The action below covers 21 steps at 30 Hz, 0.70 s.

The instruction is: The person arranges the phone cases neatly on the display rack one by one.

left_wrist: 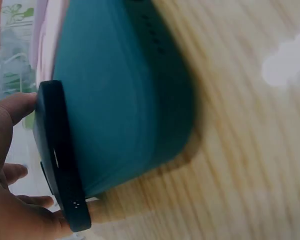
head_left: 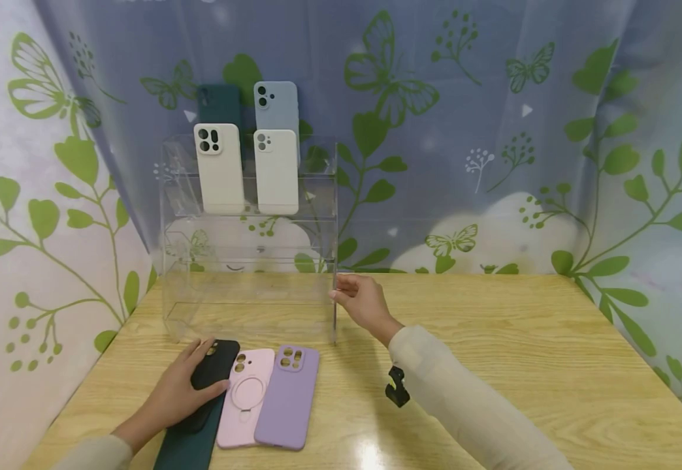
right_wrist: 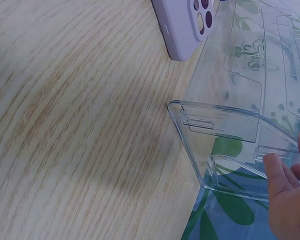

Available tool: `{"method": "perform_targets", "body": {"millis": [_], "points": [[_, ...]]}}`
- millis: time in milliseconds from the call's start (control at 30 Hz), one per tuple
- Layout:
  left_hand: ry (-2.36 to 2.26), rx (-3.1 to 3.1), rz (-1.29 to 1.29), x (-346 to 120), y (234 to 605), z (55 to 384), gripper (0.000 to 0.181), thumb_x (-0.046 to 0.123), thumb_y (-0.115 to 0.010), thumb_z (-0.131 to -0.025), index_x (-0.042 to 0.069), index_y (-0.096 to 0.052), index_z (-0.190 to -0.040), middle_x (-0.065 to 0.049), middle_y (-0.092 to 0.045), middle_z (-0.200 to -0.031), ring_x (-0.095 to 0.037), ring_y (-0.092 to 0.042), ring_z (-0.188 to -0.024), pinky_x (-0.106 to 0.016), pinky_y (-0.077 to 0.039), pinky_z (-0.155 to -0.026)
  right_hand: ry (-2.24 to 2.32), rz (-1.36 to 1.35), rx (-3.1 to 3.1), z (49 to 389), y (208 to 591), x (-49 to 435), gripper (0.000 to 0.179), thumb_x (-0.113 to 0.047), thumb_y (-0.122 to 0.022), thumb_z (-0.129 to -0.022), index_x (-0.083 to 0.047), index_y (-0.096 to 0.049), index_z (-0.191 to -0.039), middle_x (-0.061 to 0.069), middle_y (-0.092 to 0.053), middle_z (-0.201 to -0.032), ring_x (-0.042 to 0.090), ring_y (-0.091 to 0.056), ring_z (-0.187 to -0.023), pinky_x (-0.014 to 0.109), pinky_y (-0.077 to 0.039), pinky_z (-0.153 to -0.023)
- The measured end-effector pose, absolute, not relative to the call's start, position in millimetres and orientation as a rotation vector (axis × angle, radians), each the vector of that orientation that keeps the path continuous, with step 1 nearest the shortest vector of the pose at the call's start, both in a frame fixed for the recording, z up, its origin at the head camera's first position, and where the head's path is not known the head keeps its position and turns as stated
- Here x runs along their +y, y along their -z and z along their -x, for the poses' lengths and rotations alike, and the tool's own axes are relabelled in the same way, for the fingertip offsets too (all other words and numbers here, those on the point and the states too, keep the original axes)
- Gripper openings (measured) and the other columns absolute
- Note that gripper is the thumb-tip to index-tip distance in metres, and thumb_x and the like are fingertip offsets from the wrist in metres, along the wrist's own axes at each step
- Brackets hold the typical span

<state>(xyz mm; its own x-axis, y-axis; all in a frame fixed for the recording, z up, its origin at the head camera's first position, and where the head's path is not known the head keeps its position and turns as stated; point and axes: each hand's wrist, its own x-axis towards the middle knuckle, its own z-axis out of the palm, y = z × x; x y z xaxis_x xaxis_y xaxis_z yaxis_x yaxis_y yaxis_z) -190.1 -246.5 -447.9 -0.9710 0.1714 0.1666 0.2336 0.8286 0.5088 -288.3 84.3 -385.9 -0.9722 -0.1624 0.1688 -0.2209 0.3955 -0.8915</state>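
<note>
My left hand (head_left: 179,385) grips a black phone case (head_left: 216,365), thumb at one edge and fingers at the other. In the left wrist view that case (left_wrist: 57,150) stands tilted over a dark teal phone case (left_wrist: 110,100) on the table. Beside them lie a pink phone case (head_left: 249,421) with a ring on its back and a purple phone case (head_left: 287,408), which overlaps it. My right hand (head_left: 367,303) pinches the right side panel of a clear tiered display stand (head_left: 335,320). In the right wrist view its fingers (right_wrist: 276,172) are against the panel.
On the stand's upper tiers stand a cream case (head_left: 220,173) and a white case (head_left: 277,176), with a dark green case (head_left: 219,101) and a light blue case (head_left: 276,108) behind. A patterned curtain (head_left: 494,163) hangs behind the wooden table (head_left: 494,326).
</note>
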Motion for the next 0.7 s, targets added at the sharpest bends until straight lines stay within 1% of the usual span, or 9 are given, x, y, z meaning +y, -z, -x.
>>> {"method": "perform_targets", "body": {"millis": [167, 267, 467, 700], "points": [[0.789, -2.938, 0.319, -244, 453, 192, 0.086, 0.046, -0.075, -0.080, 0.000, -0.040, -0.144, -0.042, -0.030, -0.141, -0.061, -0.038, -0.122, -0.069, -0.038, -0.090, -1.648, -0.355, -2.582, 289, 386, 84, 0.045, -0.015, -0.067, -0.090, -0.002, -0.057, -0.132, 0.016, -0.063, -0.123, 0.028, -0.062, -0.111, 0.035, -0.052, -0.089], [0.765, -2.921, 0.322, -243, 456, 194, 0.080, 0.046, -0.073, -0.081, 0.003, -0.044, -0.143, -0.043, -0.032, -0.139, -0.063, -0.039, -0.120, -0.069, -0.039, -0.088, -1.640, -0.346, -2.586, 289, 387, 84, 0.044, -0.015, -0.068, -0.090, -0.003, -0.058, -0.131, 0.015, -0.064, -0.122, 0.027, -0.063, -0.110, 0.035, -0.052, -0.089], [0.723, -2.841, 0.312, -240, 461, 194, 0.061, 0.036, -0.073, -0.083, 0.007, -0.056, -0.134, -0.043, -0.042, -0.131, -0.064, -0.044, -0.112, -0.068, -0.041, -0.085, -1.647, -0.338, -2.590, 289, 387, 85, 0.044, -0.016, -0.068, -0.090, -0.004, -0.057, -0.132, 0.014, -0.064, -0.123, 0.027, -0.062, -0.111, 0.036, -0.051, -0.090], [0.787, -2.761, 0.298, -239, 462, 196, 0.054, 0.028, -0.076, -0.080, 0.008, -0.062, -0.129, -0.041, -0.048, -0.127, -0.061, -0.047, -0.111, -0.066, -0.043, -0.085, -1.637, -0.336, -2.604, 289, 387, 85, 0.045, -0.016, -0.067, -0.090, -0.004, -0.057, -0.132, 0.014, -0.063, -0.123, 0.027, -0.062, -0.112, 0.036, -0.051, -0.090]]}}
